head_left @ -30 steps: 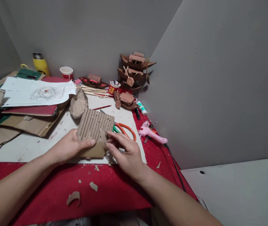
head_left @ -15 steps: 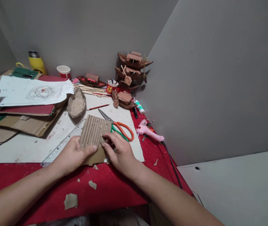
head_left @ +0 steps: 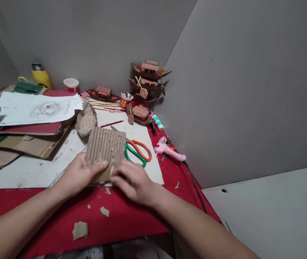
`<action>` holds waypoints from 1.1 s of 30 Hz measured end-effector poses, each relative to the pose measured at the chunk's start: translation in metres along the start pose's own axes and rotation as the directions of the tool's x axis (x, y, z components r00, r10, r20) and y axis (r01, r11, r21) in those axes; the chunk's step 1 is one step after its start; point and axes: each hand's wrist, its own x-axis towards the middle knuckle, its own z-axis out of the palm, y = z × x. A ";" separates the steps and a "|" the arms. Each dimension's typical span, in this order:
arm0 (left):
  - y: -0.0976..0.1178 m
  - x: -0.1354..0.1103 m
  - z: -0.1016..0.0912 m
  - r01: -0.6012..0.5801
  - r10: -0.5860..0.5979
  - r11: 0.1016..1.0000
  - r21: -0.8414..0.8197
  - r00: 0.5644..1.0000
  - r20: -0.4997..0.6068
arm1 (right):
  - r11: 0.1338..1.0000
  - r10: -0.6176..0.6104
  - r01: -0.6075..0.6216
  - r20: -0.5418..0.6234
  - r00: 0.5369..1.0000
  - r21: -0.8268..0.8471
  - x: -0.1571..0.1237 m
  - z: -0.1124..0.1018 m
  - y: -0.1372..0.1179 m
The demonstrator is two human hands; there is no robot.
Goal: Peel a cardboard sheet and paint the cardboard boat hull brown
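My left hand (head_left: pixel 81 172) grips a squarish piece of corrugated cardboard (head_left: pixel 106 144) by its lower left, thumb on top. Ridges show bare over most of its face, while a smooth brown paper strip covers the bottom. At the lower right of this piece, my right hand (head_left: pixel 133 180) has its fingers curled in a pinch, blurred by motion; what lies between the fingertips is hidden. Scissors with one orange and one green handle (head_left: pixel 142 149) lie just beyond, partly covered by the cardboard. Behind it sits a boat-shaped cardboard hull (head_left: pixel 86 120).
Stacked cardboard with a drawn-on paper sheet (head_left: pixel 38 108) fills the left. Model boats (head_left: pixel 149 81), a red cup (head_left: pixel 126 100), thin sticks (head_left: pixel 102 104) and a pencil (head_left: pixel 112 123) are at the back. A pink glue gun (head_left: pixel 169 149) with its cord lies right. Scraps (head_left: pixel 80 230) litter the red cloth.
The cardboard has tilted up more toward me and shifted slightly left. My right hand has slid down and left along its lower right edge. My view has shifted slightly.
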 end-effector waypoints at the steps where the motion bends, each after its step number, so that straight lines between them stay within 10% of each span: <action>1: 0.002 0.001 -0.002 0.002 -0.003 1.000 -0.008 0.999 -0.043 | 0.997 -0.077 0.075 0.067 0.995 0.034 -0.001 0.001 -0.004; 5: 0.005 0.005 -0.010 0.014 -0.016 1.000 -0.020 0.994 -0.112 | 0.982 -0.155 0.143 0.097 0.983 0.127 -0.001 0.005 -0.013; 12: 0.005 0.005 -0.010 0.042 -0.040 0.996 -0.085 0.999 0.019 | 0.963 0.237 -0.195 -0.242 0.941 0.186 0.000 -0.001 0.009; 33: -0.010 -0.015 0.027 -0.305 0.379 0.850 0.429 0.920 -0.096 | 0.933 0.186 -0.268 -0.315 0.931 -0.240 0.006 0.005 0.000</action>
